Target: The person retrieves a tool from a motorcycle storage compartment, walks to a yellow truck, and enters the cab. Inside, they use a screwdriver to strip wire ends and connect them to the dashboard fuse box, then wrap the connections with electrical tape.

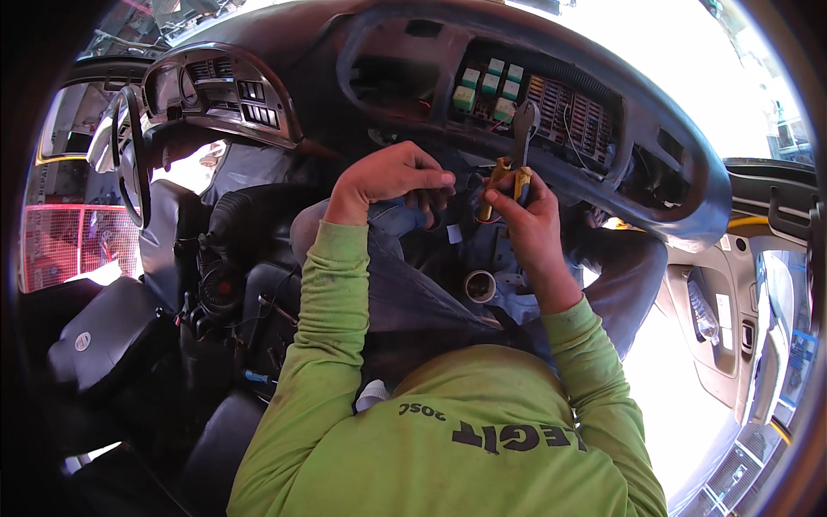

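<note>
My right hand [536, 226] grips a pair of pliers [523, 138] by their yellow handles, jaws pointing up toward the dash. To the left is my left hand [392, 179], its thumb and fingers drawn together; anything pinched there is too small to make out. Both hands are above my knees, in front of an uncovered dashboard opening. In that opening sit green and white relays [490, 84] and a fuse panel [579, 121] with many small slots. A thin pale wire [568, 129] loops across the fuses. The plier jaws overlap the panel's lower left side in this view.
A round cup-like container [479, 286] with dark contents is between my legs. Off to the left are the steering wheel [133, 159], instrument cluster [215, 90], black seats [108, 345] and a blue-handled tool [257, 376]. An open door [711, 319] is at the right.
</note>
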A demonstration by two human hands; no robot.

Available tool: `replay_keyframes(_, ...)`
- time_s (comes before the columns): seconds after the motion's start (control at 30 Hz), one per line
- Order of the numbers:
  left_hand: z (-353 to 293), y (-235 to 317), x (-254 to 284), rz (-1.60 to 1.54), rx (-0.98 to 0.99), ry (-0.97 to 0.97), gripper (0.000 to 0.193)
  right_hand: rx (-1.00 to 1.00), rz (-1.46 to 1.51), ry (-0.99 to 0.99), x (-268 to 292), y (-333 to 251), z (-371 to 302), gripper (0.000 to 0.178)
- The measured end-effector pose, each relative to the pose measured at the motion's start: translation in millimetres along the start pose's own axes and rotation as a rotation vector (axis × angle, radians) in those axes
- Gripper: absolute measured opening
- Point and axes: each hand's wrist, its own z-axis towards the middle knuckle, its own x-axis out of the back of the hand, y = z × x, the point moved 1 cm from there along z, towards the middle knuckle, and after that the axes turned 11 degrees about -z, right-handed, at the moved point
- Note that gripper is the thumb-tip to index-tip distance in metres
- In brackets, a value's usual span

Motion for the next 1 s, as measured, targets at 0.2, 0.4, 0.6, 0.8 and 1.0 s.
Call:
replay_keyframes(0.2,21,-17,-6,-0.206,-0.178,0.092,0.027,0.053,-0.032,0.07,-7,9,1,0.018)
replay_keyframes(0.4,32,-14,-14,-0.682,-0.301,-0.054,0.011,0.011,-0.069,0.111,-10,14,-2,0.017)
replay_keyframes(0.6,45,-16,-40,-0.784,-0.356,-0.033,0.009,-0.019,-0.11,0.121,-6,22,-4,0.017)
replay_keyframes(0.8,51,-22,-50,-0.665,-0.315,-0.033,0.01,0.037,-0.333,0.16,2,24,-17,0.018)
replay_keyframes(1.0,56,-22,-48,-0.59,-0.217,0.094,0.009,0.089,-0.759,0.143,33,28,-42,0.028)
